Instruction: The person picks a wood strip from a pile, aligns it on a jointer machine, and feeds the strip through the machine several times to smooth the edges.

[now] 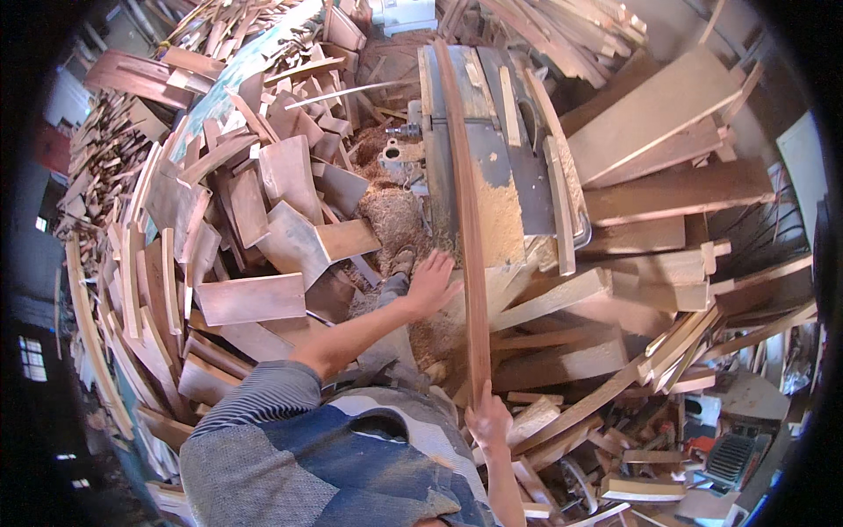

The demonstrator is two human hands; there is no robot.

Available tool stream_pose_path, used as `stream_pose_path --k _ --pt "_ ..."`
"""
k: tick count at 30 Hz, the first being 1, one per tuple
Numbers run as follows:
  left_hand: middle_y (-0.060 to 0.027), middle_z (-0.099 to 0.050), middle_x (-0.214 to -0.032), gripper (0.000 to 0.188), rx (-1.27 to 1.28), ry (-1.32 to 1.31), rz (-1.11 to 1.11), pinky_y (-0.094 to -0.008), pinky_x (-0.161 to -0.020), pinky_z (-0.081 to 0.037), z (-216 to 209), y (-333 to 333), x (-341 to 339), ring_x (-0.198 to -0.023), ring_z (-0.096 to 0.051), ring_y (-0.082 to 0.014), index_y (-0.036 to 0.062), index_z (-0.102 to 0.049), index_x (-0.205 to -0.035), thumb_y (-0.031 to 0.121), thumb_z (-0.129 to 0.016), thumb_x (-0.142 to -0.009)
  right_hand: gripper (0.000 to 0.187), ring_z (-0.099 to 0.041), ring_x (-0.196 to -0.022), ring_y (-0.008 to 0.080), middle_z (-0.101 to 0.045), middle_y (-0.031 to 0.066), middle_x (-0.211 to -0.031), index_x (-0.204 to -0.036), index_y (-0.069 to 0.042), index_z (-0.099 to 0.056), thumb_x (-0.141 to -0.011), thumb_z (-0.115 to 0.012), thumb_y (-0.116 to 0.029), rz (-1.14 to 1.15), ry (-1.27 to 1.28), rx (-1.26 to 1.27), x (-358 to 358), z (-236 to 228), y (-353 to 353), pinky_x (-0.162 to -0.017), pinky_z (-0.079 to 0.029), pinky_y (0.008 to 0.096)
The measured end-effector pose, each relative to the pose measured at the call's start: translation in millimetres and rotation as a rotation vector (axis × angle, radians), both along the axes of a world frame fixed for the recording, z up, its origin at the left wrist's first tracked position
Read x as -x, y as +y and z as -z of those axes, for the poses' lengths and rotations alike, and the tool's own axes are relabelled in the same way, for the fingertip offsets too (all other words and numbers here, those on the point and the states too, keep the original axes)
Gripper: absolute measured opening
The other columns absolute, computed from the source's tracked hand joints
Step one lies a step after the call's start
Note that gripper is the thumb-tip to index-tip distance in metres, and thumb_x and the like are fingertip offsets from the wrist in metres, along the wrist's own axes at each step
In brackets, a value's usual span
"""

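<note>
A long, narrow brown wooden board (467, 211) lies lengthwise over the dark metal table of a woodworking machine (443, 189) and reaches back past its far end. Its near end juts out toward me, where my right hand (489, 420) is closed around it. My left hand (432, 283) is open, fingers spread, just left of the board by the table's near edge. Whether its fingertips touch the board or the table, I cannot tell. Pale sawdust (499, 211) covers part of the tabletop. Thin wooden strips (509, 105) lie along it, right of the board.
Offcuts and curved wooden pieces (255, 299) are heaped on the left. More boards (676, 189) are stacked on the right. Sawdust (391, 215) is piled beside the machine's left side, near a metal fitting (392, 153). A dark grilled motor-like unit (731, 457) sits at lower right.
</note>
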State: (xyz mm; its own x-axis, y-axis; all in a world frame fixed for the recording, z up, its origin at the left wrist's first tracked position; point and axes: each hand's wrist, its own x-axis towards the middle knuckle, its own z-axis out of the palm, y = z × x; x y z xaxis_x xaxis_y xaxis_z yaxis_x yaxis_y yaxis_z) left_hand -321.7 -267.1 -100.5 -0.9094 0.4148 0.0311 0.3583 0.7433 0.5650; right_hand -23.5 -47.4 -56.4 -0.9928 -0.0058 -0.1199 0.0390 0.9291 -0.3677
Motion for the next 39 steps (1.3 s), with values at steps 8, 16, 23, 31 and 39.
stream_pose_path --k 8,16,23,31,39 --pt "-0.0265 -0.034 -0.16 0.065 0.193 0.191 -0.084 -0.0578 -0.125 -0.018 23 71 52 -0.155 -0.021 -0.046 -0.0085 -0.045 -0.142 0.041 -0.056 -0.102 0.072 -0.062 -0.061 0.0353 -0.057 0.0146 -0.074 -0.145 -0.006 -0.054 -0.082 -0.076 -0.031 0.038 -0.206 -0.126 -154 18 -5 -0.053 -0.052 0.0487" --pt "-0.0226 -0.03 -0.16 0.063 0.301 0.152 -0.069 -0.0572 -0.126 -0.015 43 75 78 -0.156 -0.016 -0.0426 -0.0079 -0.043 -0.143 0.038 -0.056 -0.102 0.08 -0.065 -0.069 0.0339 -0.061 0.017 -0.084 -0.149 -0.005 -0.051 -0.078 -0.077 -0.032 -0.091 -0.254 -0.088 -174 36 -4 -0.057 -0.055 0.0486" --pt "-0.0222 -0.03 -0.16 0.06 0.34 0.165 -0.084 -0.0582 -0.125 -0.018 38 52 184 -0.155 -0.019 -0.0429 -0.0073 -0.043 -0.142 0.036 -0.053 -0.103 0.092 -0.066 -0.071 0.0336 -0.06 0.0162 -0.085 -0.158 -0.007 -0.04 -0.077 -0.079 -0.027 -0.033 -0.328 0.0 -79 44 -18 -0.057 -0.055 0.0472" --pt "-0.022 -0.028 -0.161 0.064 0.403 0.166 -0.086 -0.0585 -0.126 -0.018 42 40 337 -0.156 -0.017 -0.0428 -0.0057 -0.04 -0.146 0.043 -0.047 -0.105 0.1 -0.062 -0.063 0.0343 -0.056 0.0151 -0.079 -0.159 0.0 -0.034 -0.073 -0.077 -0.028 -0.071 -0.227 0.015 79 40 -24 -0.056 -0.054 0.0473" --pt "-0.026 -0.033 -0.16 0.062 0.154 0.257 -0.211 -0.058 -0.125 -0.017 25 -6 362 -0.154 -0.023 -0.0431 -0.0051 -0.046 -0.139 0.045 -0.05 -0.104 0.099 -0.064 -0.063 0.0351 -0.058 0.0165 -0.079 -0.16 -0.002 -0.031 -0.074 -0.075 -0.023 -0.072 -0.203 0.007 239 31 -45 -0.054 -0.054 0.0469"
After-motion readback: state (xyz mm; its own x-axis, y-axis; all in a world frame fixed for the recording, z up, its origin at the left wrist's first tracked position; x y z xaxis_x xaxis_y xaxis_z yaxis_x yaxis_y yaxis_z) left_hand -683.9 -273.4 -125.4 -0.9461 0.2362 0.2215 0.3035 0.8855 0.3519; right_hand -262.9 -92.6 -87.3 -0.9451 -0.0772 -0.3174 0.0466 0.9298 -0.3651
